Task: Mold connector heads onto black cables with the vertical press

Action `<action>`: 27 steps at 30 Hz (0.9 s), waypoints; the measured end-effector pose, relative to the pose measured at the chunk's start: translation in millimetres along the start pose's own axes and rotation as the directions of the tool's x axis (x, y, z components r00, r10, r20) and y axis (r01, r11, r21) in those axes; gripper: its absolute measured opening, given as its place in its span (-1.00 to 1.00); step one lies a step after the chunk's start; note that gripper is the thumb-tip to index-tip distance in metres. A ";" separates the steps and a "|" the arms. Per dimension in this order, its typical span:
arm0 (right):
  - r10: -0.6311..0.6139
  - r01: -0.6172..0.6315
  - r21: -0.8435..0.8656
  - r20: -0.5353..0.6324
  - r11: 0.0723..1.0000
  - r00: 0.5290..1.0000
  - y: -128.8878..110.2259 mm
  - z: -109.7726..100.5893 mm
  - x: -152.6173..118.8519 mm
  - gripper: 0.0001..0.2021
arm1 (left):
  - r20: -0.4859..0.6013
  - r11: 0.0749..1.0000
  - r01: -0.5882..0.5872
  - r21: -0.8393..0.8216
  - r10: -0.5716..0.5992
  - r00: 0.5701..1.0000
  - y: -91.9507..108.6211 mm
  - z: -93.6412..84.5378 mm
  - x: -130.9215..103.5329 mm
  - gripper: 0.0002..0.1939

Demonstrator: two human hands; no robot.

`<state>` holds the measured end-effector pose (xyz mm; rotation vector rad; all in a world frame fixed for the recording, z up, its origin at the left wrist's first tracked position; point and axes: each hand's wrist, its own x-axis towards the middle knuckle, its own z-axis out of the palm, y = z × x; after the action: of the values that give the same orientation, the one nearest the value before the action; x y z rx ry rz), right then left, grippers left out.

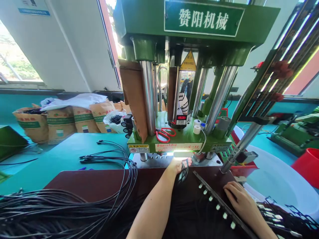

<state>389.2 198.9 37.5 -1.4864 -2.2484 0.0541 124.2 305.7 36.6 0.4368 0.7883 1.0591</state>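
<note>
Under the lit front edge of a green press [219,146], my left hand [178,163] is turned palm up. Its fingers are curled around a small bundle of thin black cables [183,172], which hang down over the dark tabletop. My right hand [238,199] lies on the tabletop at the right, fingers stretched loosely, with nothing visible in it. Just left of it, a long dark metal bar [211,190] carries several small white connectors [218,207] along its edge. Part of the left hand's grip is lost in the bright light.
Loops of black cable [62,212] cover the left of the dark table [74,181]. Red-handled scissors [164,134] lie on the press's green plate. Moulded black pieces with white connectors [274,215] lie at the lower right, by a large white tub [281,179].
</note>
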 end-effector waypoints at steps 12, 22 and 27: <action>0.008 -0.012 0.056 0.073 0.998 0.997 0.9 -4.6 3.4 -0.75 | -0.005 0.997 -0.042 0.060 0.043 0.999 5.3 8.4 -8.8 -0.94; -0.191 0.169 0.164 0.131 0.972 0.973 -41.4 -18.7 85.8 -0.77 | -0.027 0.997 -0.023 0.072 0.025 0.999 5.8 10.2 -7.3 -0.91; -0.100 0.103 0.203 -0.028 0.974 0.995 -77.9 16.1 166.2 -0.77 | -0.022 0.997 -0.019 0.068 0.021 1.000 7.3 11.7 -9.4 -0.91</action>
<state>261.8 316.3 100.2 -1.2586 -2.2260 0.2324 126.2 301.0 52.4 0.4921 0.8440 1.0597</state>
